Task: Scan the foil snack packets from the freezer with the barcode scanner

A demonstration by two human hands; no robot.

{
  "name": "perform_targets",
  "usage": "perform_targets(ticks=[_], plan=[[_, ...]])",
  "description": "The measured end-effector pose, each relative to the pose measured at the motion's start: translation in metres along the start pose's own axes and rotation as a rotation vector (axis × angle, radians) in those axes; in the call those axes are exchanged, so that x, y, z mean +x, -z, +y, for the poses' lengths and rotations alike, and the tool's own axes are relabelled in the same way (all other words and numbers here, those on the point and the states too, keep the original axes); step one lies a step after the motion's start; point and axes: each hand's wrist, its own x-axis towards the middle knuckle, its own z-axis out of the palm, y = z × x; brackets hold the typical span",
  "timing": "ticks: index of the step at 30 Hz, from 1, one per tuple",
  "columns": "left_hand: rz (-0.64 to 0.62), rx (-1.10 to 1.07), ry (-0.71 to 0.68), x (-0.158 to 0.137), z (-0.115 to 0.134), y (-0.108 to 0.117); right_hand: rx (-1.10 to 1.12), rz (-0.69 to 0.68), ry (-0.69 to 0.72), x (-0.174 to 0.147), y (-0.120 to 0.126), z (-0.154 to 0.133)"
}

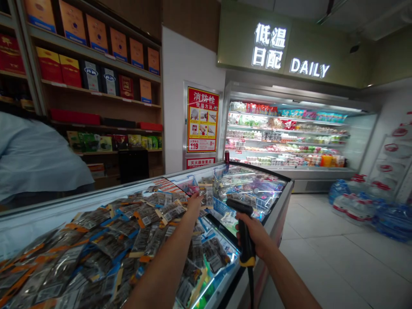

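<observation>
My right hand is wrapped round the handle of a black and yellow barcode scanner. The scanner's head tilts up and to the left, and its cable hangs straight down. Farther forward, my left hand is closed on the edge of a clear snack packet with a printed label, held up over the freezer. Part of its fingers is hidden behind the hand. Under and left of my left arm lies a large heap of similar packets, dark inside with orange and blue edges.
The chest freezer has sliding glass lids and blue baskets inside. A red can stands on its far rim. A person in a light blue shirt leans at the left. Bottled water packs stand on the floor at right.
</observation>
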Motion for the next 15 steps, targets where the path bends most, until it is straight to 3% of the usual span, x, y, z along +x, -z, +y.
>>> perform_targets(ticks=[4,15], plan=[[0.018,-0.174,0.124,0.007,0.003,-0.008,-0.004,-0.039,-0.025,0.003,-0.007,0.003],[0.034,-0.272,0.118,0.023,0.007,-0.022,-0.036,-0.066,-0.04,0.003,-0.001,-0.004]])
